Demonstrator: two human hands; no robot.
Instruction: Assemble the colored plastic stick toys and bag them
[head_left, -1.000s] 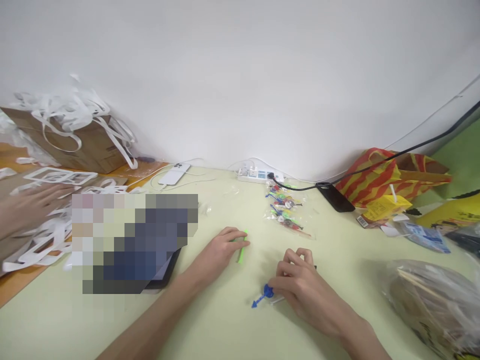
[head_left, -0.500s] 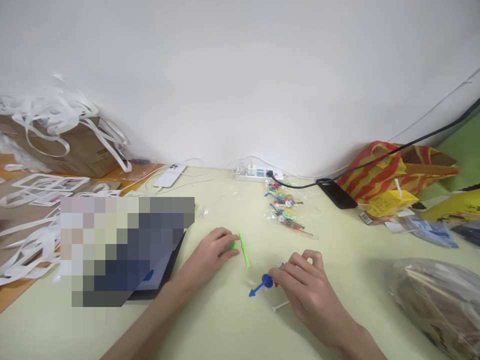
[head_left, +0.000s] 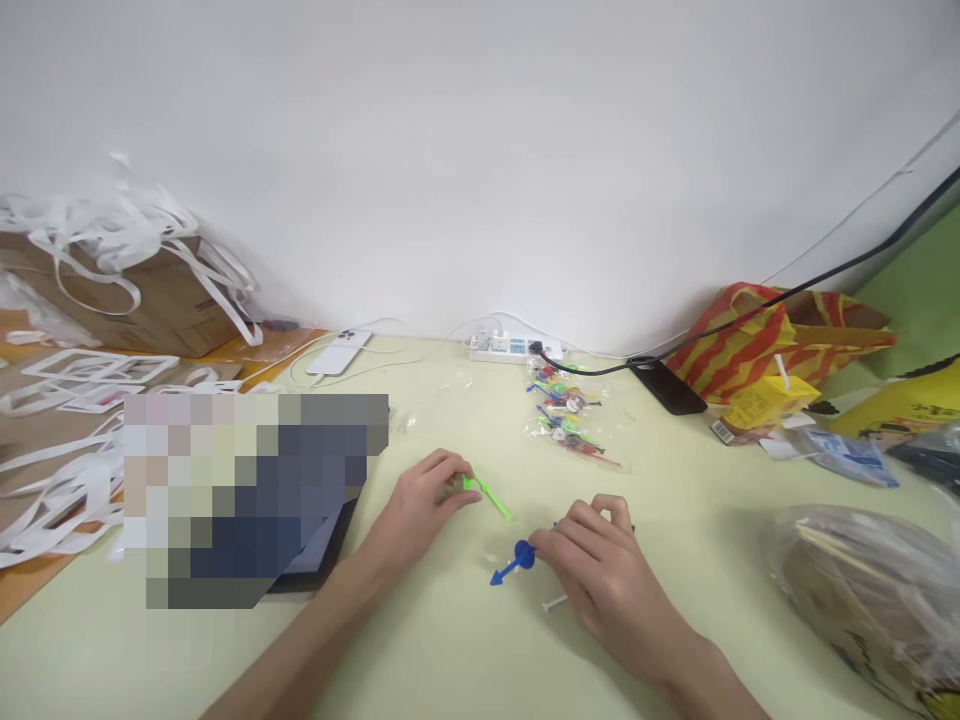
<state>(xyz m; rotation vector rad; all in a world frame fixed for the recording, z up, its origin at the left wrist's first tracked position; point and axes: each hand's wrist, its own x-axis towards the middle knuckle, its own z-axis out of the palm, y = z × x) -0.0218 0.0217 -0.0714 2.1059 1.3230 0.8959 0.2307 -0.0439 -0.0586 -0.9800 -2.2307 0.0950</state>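
My left hand point(head_left: 429, 500) is closed in a pinch on a slim green plastic spinner arrow point(head_left: 495, 499). A green bit of it shows between finger and thumb, and its thin shaft points down to the right. My right hand point(head_left: 604, 570) has its fingertips closed on a blue plastic spinner arrow point(head_left: 507, 572), gripping near its round hub. The blue arrowhead points down to the left, and its other end is mostly behind my fingers. Under my right hand a white plastic stick point(head_left: 555, 604) lies on the pale green table point(head_left: 435, 640), partly covered.
Clear bags of colourful spinner pieces point(head_left: 574, 435) lie before a power strip point(head_left: 514, 347). At right are a dark phone point(head_left: 669, 387), a yellow drink carton point(head_left: 772, 402), a striped bag point(head_left: 724, 345) and a plastic-wrapped bundle point(head_left: 862, 600). A tablet point(head_left: 341, 545), partly blurred out, sits left.
The green spinner arrow has swung in my left fingers, its lower end now further right. My right hand and the blue spinner arrow have shifted slightly left and up.
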